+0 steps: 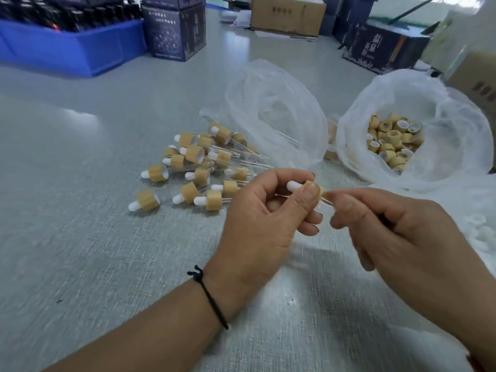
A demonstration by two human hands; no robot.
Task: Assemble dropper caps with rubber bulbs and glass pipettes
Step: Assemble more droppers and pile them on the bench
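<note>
My left hand [264, 218] pinches a bamboo-coloured dropper cap [314, 189] between thumb and fingers, its white rubber bulb [294, 185] poking out to the left. A thin glass pipette [327, 202] runs from the cap down to the right, where my right hand [397, 232] pinches its other end. A pile of several finished droppers [200, 167] lies on the grey table [94, 210] just beyond my left hand.
An open plastic bag [440, 167] at right holds several loose bamboo caps [393, 142]. Another clear bag [273, 108] with glass pipettes lies behind the pile. White bulbs [483, 232] show at the right edge. A blue bin [72, 49] and dark boxes [174, 33] stand at the back.
</note>
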